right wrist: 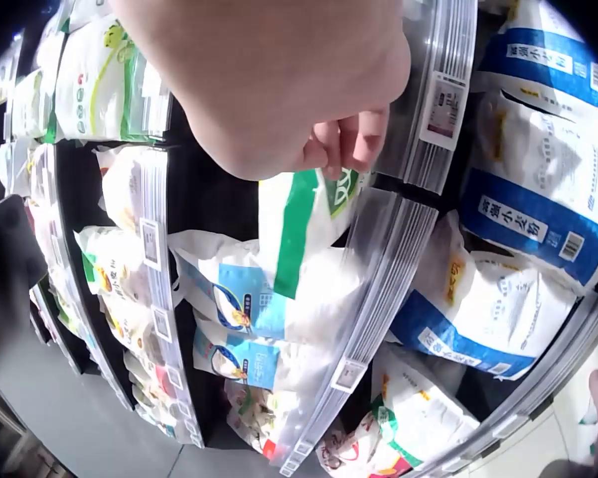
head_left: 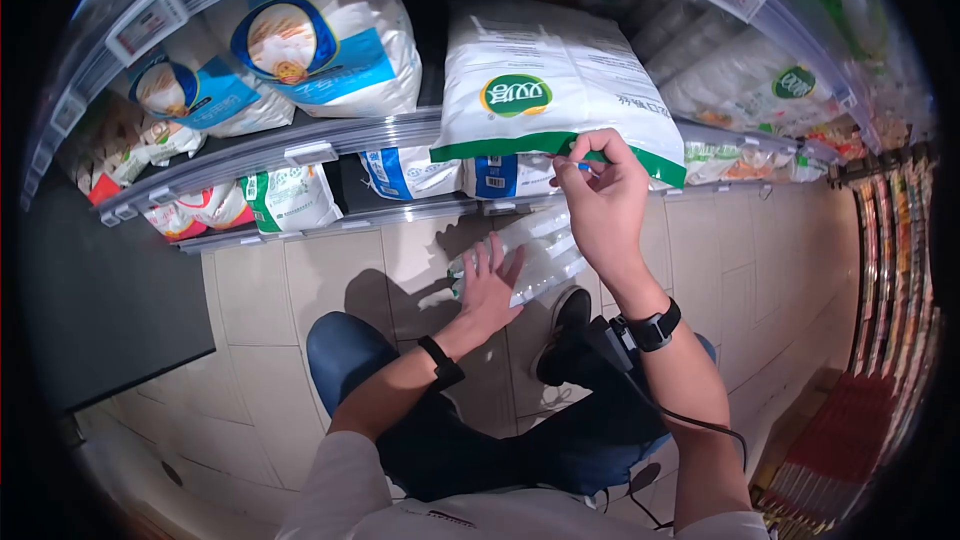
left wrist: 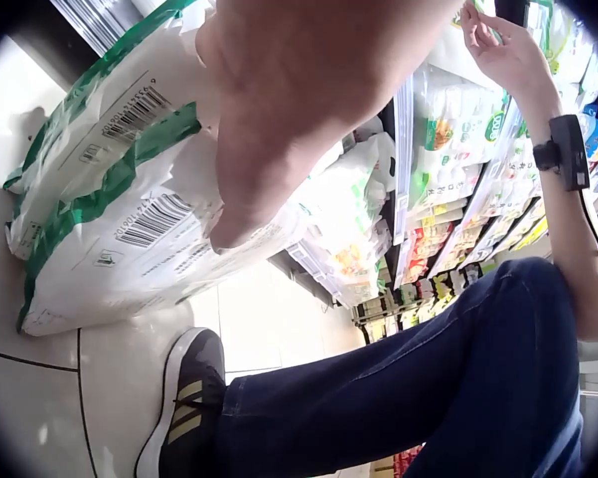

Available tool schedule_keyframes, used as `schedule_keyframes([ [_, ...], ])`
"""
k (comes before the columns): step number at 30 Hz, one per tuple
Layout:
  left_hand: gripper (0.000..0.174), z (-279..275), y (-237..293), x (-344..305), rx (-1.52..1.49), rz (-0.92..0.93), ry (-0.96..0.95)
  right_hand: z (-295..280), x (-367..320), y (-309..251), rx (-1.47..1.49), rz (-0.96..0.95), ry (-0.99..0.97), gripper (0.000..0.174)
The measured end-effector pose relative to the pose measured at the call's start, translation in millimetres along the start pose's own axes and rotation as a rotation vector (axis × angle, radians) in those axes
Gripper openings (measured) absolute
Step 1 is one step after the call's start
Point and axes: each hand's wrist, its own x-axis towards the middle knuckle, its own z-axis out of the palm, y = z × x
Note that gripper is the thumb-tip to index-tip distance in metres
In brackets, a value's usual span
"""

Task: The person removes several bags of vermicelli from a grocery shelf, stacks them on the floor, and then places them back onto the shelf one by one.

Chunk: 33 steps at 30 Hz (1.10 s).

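Observation:
A large white bag with a green bottom edge and a round green logo (head_left: 515,96) lies on the upper shelf, jutting over its front. My right hand (head_left: 610,205) pinches that green edge with thumb and curled fingers. In the right wrist view, the same hand (right wrist: 289,90) hides most of the bag. Lower down, my left hand (head_left: 485,292) rests with spread fingers on white plastic bags (head_left: 545,250) standing on the floor. The left wrist view shows these bags (left wrist: 90,289) with green edges and barcodes, my thumb lying along one side.
Flour-like bags with blue labels (head_left: 345,70) stand left on the upper shelf. Blue-and-white bags (right wrist: 533,209) fill the shelf below. Price tags (right wrist: 445,108) line the clear shelf edges. A dark shoe (head_left: 570,315) stands close to the floor bags; a packed rack (head_left: 895,270) is at right.

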Motion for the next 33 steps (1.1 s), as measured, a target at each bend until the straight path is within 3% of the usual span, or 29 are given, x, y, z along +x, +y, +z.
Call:
schedule_keyframes([
  [12, 0.110, 9.5, -10.0, -6.2, -0.115, 0.053, 0.095, -7.9, -35.5, -12.4, 0.466, 0.647, 0.033, 0.012],
  [20, 0.110, -1.4, -6.1, -7.0, -0.071, 0.028, 0.049, -11.9, -31.5, -6.4, 0.485, 0.588, 0.057, 0.026],
  [33, 0.109, 1.8, -9.7, -8.9, -0.029, 0.035, 0.079, 1.6, -34.8, -1.2, 0.606, 0.498, 0.078, 0.019],
])
